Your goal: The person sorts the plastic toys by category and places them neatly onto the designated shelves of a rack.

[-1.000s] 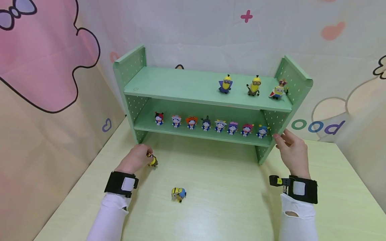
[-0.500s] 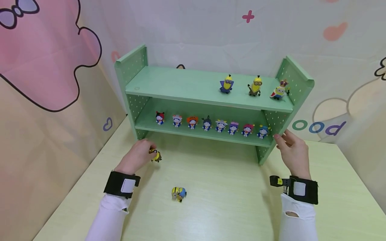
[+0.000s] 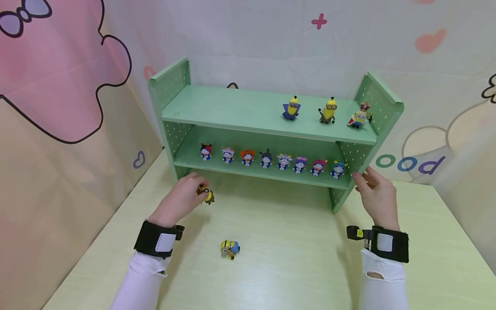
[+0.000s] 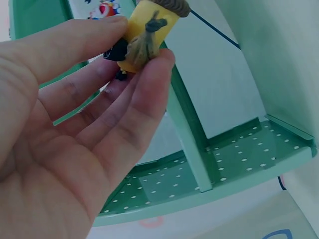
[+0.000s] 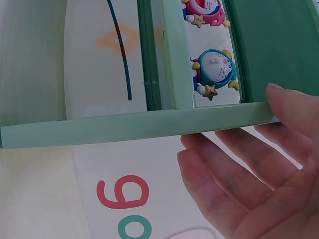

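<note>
Between thumb and fingertips, my left hand [image 3: 181, 197] pinches a small yellow minion figurine [image 4: 152, 32] with a brown cap-like piece. In the head view that figurine [image 3: 209, 196] is near the lower left leg of the green two-tier shelf [image 3: 228, 107], partly covered by the fingers. My right hand [image 3: 377, 200] holds the shelf's right side panel [image 5: 124, 122], thumb on one side and fingertips on the other. A second minion figurine [image 3: 230, 249], yellow and blue, lies on its side on the table.
Three minion figurines, one in a crown [image 3: 359, 115], stand on the top tier's right part. Several Doraemon-like figurines in coloured hats [image 3: 265, 159] line the lower tier. A patterned cloth [image 3: 248, 38] hangs behind the pale wooden table [image 3: 279, 267].
My left hand has carried the minion figurine forward and to the right, closer to the shelf. The right hand stays at the side panel, and the lying figurine has not moved.
</note>
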`<action>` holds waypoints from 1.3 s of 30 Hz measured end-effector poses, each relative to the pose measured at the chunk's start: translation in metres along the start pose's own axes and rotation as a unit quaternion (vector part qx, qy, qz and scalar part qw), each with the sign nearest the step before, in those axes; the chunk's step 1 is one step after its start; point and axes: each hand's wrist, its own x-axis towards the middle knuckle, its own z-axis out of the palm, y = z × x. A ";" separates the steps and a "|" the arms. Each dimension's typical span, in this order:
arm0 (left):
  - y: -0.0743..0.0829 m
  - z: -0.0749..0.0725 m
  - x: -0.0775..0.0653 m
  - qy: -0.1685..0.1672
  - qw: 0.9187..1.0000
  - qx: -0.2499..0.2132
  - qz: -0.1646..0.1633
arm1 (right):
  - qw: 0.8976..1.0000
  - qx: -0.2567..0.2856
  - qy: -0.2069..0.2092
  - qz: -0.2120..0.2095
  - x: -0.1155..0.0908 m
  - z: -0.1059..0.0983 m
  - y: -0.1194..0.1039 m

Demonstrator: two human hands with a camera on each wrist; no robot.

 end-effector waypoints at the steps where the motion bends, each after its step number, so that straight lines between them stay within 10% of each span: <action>1: 0.002 0.000 0.000 0.001 1.000 -0.005 0.000 | 1.000 0.000 0.000 -0.001 0.000 0.000 0.000; 20: 0.028 -0.015 0.014 0.032 0.998 -0.010 0.053 | 1.000 0.015 0.011 -0.002 0.000 0.001 0.002; 39: 0.066 -0.091 0.059 0.018 0.996 0.024 0.087 | 1.000 0.009 0.006 0.003 0.001 0.002 0.003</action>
